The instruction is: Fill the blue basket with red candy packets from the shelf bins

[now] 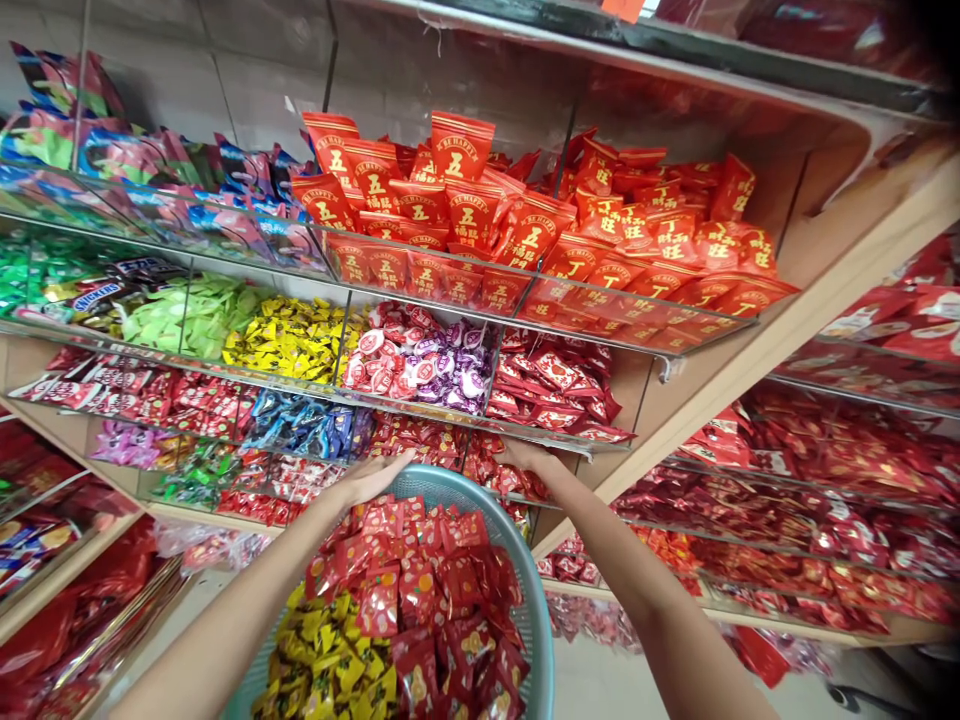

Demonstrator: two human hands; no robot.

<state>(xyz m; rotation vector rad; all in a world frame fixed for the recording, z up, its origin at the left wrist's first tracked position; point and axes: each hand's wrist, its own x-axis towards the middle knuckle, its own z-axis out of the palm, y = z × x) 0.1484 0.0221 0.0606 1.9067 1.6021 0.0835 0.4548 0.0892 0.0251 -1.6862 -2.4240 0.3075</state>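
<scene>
A blue-green plastic basket (544,610) is in front of me, tilted, with small red candy packets (450,580) and yellow-wrapped candies (330,660) in it. My left hand (375,477) is at its far left rim, closed on the edge with fingers partly hidden. My right hand (523,455) reaches past the far right rim to a lower shelf bin of red-wrapped candies (484,462). Its fingers are among the packets and mostly hidden, so their grip cannot be made out.
Clear-fronted shelf bins hold red "BE HAPPY" packets (465,200), yellow candies (292,340), green packets (187,312) and purple-and-red round candies (442,362). A wooden side panel (697,330) slants at right, with more red packets (810,450) beyond it.
</scene>
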